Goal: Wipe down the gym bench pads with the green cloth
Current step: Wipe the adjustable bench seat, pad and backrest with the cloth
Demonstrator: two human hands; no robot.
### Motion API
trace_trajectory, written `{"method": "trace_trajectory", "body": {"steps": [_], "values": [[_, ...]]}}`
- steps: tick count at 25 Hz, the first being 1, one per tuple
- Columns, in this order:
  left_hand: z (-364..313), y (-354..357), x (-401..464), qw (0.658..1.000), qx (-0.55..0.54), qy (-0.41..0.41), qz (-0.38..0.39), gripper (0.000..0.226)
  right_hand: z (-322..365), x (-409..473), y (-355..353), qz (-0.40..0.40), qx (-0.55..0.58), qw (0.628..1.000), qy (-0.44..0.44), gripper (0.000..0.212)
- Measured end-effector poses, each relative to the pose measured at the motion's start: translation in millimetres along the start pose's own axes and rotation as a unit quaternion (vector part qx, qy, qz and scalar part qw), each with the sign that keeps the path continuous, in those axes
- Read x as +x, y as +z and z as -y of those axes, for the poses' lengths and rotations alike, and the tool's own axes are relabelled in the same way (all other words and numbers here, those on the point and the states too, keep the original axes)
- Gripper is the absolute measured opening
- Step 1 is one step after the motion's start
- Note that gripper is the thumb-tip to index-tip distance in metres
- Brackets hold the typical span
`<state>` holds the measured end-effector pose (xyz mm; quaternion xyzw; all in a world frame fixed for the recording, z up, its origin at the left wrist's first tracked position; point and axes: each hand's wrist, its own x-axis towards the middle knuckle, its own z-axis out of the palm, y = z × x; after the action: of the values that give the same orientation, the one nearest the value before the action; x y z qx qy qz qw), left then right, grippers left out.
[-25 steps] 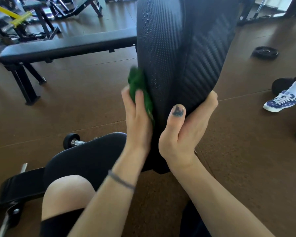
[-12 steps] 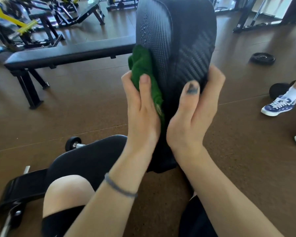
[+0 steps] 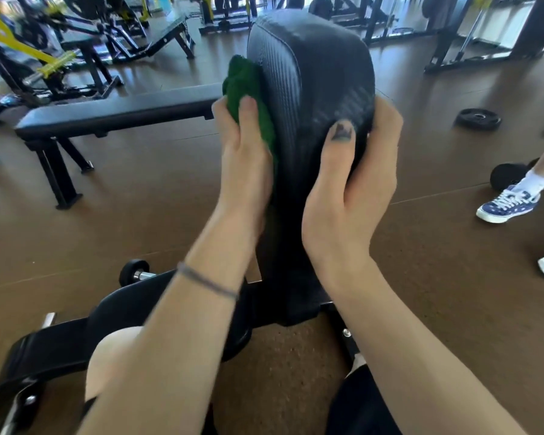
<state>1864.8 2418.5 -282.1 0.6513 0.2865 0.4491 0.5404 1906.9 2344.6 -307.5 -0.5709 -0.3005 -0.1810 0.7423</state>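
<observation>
A black textured backrest pad (image 3: pixel 314 86) stands upright straight ahead of me. My left hand (image 3: pixel 245 164) holds the bunched green cloth (image 3: pixel 245 86) flat against the pad's left edge, thumb on top of the cloth. My right hand (image 3: pixel 358 183) grips the pad's right edge, thumb on the front face and fingers wrapped behind. The black seat pad (image 3: pixel 129 312) lies low at the left, under my knee.
A flat black bench (image 3: pixel 113 116) stands to the left on the brown floor. Weight machines fill the back. A weight plate (image 3: pixel 478 119) lies on the floor at right, near another person's blue sneaker (image 3: pixel 506 205). A small wheel (image 3: pixel 134 271) sticks out by the seat.
Both hands have slid up the backrest pad, the left one carrying the green cloth up along its left edge. The pad's top has come into view.
</observation>
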Motion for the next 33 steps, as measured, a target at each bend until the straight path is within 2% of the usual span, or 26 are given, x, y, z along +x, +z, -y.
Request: {"method": "trace_trajectory", "body": {"steps": [1, 3, 5, 6, 10, 13, 16, 19, 21, 23, 26, 28, 30, 33], "values": [[-1.6, 1.6, 3.9, 1.000, 0.005, -0.018, -0.012, 0.034, 3.9, 0.2, -0.7, 0.003, -0.010, 1.000, 0.004, 0.045], [-0.5, -4.3, -20.9, 0.997, -0.052, -0.046, -0.018, 0.032, 14.4, 5.0, -2.0, 0.015, -0.013, 1.000, 0.009, 0.049], [-4.4, -6.8, -60.7, 0.993, -0.111, 0.010, 0.033, 0.020, 16.4, 9.6, -2.3, 0.023, -0.015, 0.999, 0.021, 0.052], [-9.7, -6.0, -66.6, 0.992, -0.117, 0.040, 0.033, 0.017, 17.3, 10.8, -3.0, 0.034, -0.014, 0.999, 0.030, 0.052], [-32.2, 2.5, 12.0, 1.000, -0.010, -0.023, -0.007, 0.024, 26.7, 20.8, -2.7, 0.062, -0.041, 0.996, 0.054, 0.053], [-24.1, 6.7, 3.4, 0.997, -0.061, -0.036, -0.012, 0.025, 30.9, 21.8, -2.3, 0.063, -0.054, 0.995, 0.059, 0.049], [-28.3, 4.5, -39.3, 0.992, -0.122, 0.025, 0.016, 0.016, 28.8, 20.5, -1.2, 0.043, -0.057, 0.996, 0.060, 0.045], [-44.2, 7.7, 3.3, 0.998, -0.068, 0.004, 0.007, 0.011, 29.3, 20.4, 1.4, 0.032, -0.049, 0.996, 0.067, 0.045], [-50.8, 7.7, 36.6, 1.000, -0.012, -0.004, -0.006, 0.019, 29.5, 19.1, 1.9, 0.037, -0.053, 0.996, 0.066, 0.045], [-46.1, 11.5, 30.9, 0.999, -0.048, -0.013, -0.015, 0.021, 29.5, 18.7, 2.0, 0.032, -0.055, 0.996, 0.060, 0.049], [-40.5, 8.8, -18.0, 0.994, -0.089, 0.061, 0.003, 0.012, 25.9, 17.9, 3.4, 0.017, -0.064, 0.997, 0.046, 0.054], [-43.2, 7.0, -7.9, 0.992, -0.065, 0.103, 0.019, 0.014, 25.2, 17.9, 4.7, 0.016, -0.060, 0.997, 0.049, 0.053], [-53.3, 7.8, 26.1, 0.997, -0.018, 0.077, 0.022, 0.023, 24.0, 17.3, 5.3, 0.018, -0.046, 0.997, 0.056, 0.052], [-58.0, 10.6, 43.6, 0.998, -0.060, 0.013, 0.018, 0.024, 25.2, 15.9, 5.8, 0.019, -0.043, 0.998, 0.050, 0.051]]}}
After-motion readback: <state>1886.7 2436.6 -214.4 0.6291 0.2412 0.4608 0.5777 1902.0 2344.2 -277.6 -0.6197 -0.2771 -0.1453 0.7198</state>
